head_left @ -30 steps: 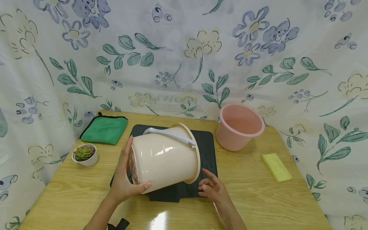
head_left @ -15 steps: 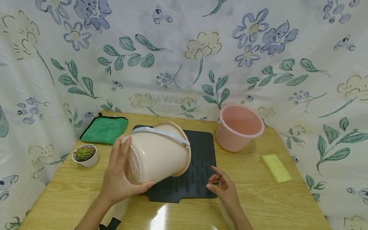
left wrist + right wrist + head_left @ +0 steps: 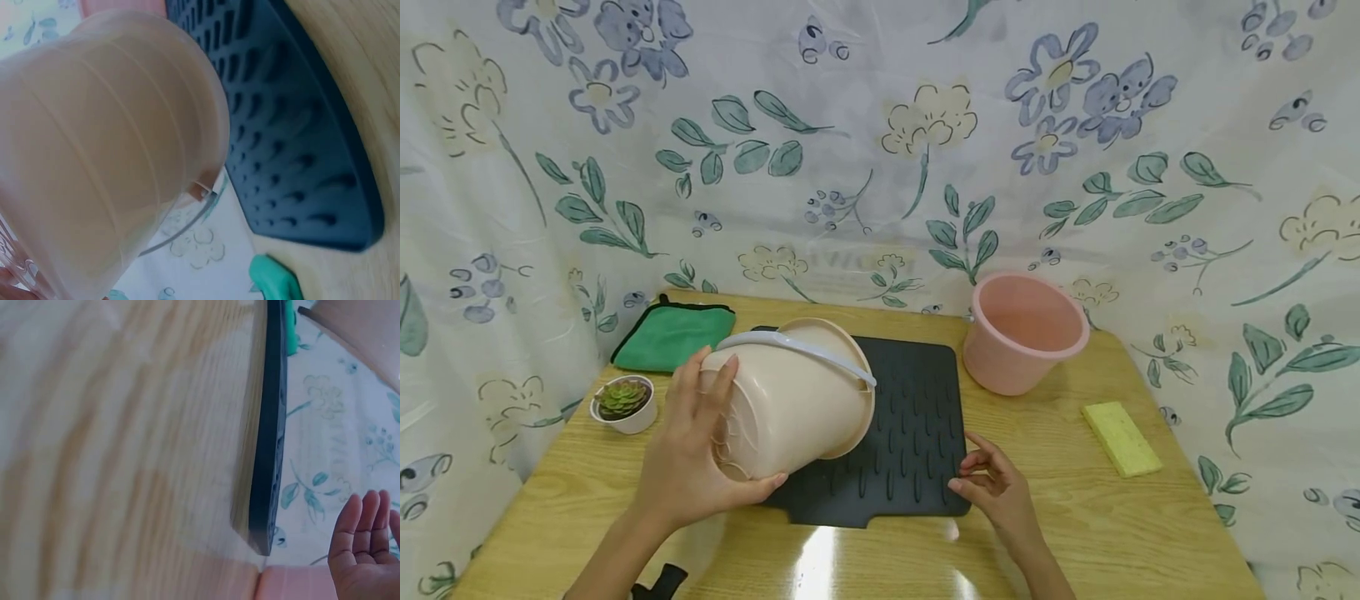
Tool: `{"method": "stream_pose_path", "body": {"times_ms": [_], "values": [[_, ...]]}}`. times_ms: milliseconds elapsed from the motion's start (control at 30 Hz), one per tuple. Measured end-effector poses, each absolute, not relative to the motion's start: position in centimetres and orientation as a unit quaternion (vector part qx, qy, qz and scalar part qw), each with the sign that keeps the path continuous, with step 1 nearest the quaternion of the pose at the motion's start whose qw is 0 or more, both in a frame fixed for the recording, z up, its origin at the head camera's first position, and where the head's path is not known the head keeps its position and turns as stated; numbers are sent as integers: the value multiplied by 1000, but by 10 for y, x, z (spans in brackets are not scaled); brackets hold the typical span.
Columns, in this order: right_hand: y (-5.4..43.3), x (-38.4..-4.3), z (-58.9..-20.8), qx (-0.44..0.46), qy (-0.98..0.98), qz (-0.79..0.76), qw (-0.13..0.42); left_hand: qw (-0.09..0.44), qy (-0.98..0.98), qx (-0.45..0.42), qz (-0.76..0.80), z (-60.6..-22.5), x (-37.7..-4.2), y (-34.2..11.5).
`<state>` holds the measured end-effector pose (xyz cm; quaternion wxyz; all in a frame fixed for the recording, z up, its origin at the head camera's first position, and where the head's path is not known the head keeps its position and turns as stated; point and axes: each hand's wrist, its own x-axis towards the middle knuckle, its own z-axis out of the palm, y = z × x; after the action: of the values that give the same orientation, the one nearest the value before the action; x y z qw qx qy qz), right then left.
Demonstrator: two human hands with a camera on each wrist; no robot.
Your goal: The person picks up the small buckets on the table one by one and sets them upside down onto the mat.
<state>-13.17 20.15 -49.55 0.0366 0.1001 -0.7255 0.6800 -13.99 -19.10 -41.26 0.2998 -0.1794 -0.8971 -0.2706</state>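
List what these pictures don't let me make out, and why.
Inside of the cream bucket: head view, hidden by its own wall.
Part of the black mat: head view, behind the cream bucket.
Most of the left hand: left wrist view, cut off at the bottom left.
What the black object is: head view, cut off by the bottom edge.

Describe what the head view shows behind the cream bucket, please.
The black mat shows behind the cream bucket; most of the mat's left side is covered and cannot be seen.
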Motion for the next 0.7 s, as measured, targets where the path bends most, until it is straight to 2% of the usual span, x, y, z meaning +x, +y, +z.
{"method": "stream_pose_path", "body": {"times_ms": [333, 700], "values": [[207, -131, -493, 114, -715, 689, 43, 343, -898, -181, -206, -404, -141, -203], [218, -134, -494, 127, -721, 679, 54, 342, -907, -192, -151, -395, -140, -209]]}}
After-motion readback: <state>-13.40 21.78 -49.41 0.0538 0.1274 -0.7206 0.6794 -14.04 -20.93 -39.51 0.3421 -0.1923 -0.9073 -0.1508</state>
